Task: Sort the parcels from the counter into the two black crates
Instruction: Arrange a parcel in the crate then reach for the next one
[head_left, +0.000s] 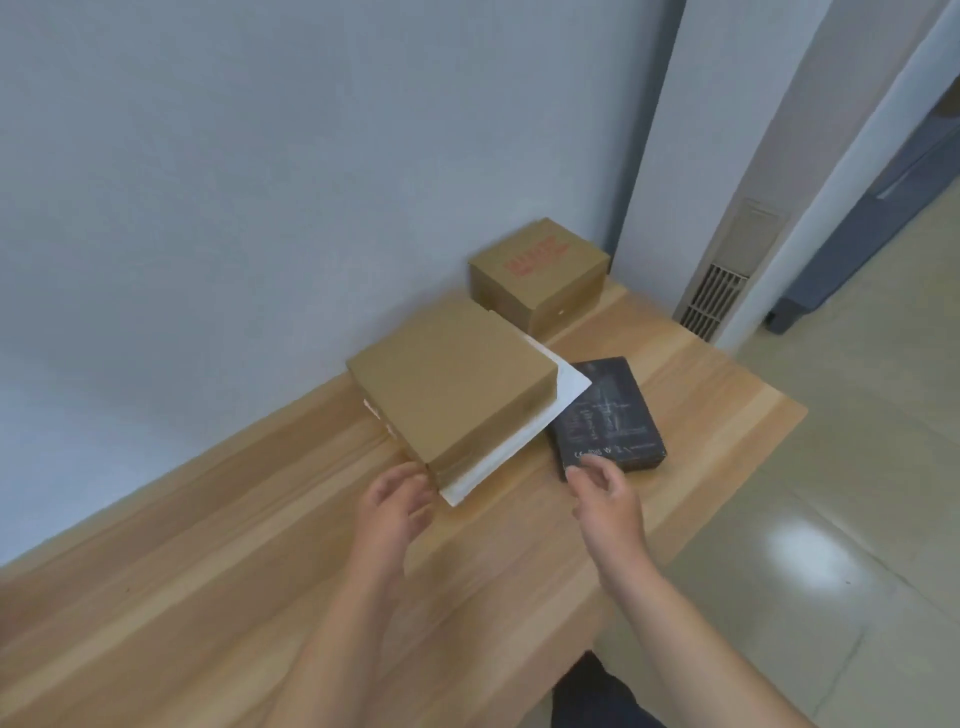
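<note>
Left hand (397, 499) and right hand (605, 488) are held low over the tabletop (208, 571), fingers (579, 477) apart, nothing gripped, apparently spread to flank the big brown parcel (452, 384) stacked on a white mailer (488, 465). Black parcel (608, 410) is laid just right; printed box (540, 270) far, by the wall. Crates unseen.

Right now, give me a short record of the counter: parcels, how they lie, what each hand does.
surface: wooden counter
stack: large brown box on white flat parcel
right of stack: black box, flat
far end: small brown box, red print
left hand: open, by large brown box's near corner
right hand: open, over black box's near edge
</note>
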